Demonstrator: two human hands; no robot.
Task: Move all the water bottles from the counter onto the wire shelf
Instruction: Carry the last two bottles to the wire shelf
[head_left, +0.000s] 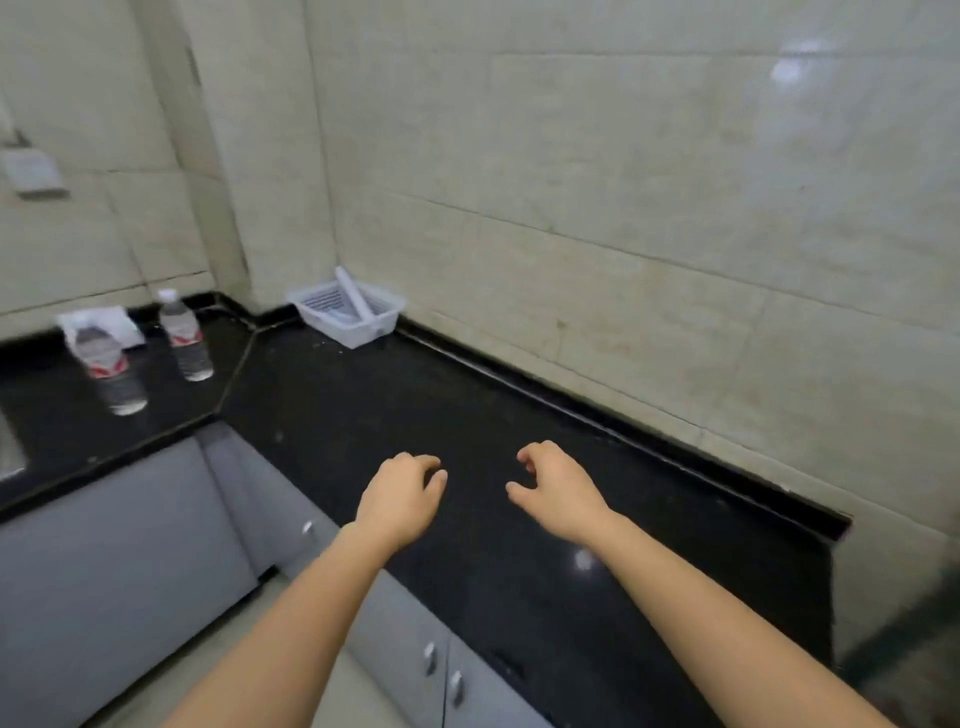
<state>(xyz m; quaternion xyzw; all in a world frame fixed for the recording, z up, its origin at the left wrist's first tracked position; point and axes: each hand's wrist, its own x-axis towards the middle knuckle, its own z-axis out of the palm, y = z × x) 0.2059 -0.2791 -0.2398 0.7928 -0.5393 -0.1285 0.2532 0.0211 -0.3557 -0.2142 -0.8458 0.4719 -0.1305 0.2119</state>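
On the counter (415, 405) stand two water bottles (184, 338), both hands (400, 493) empty.

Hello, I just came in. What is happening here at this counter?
A person stands at a black corner counter with both hands empty. The left hand and right hand hover over it, fingers loosely curled, holding nothing. Two water bottles stand upright on the far left section, out of the hands' grasp, so neither is being moved yet. A white plastic basket sits in the corner. No wire shelf is in view.
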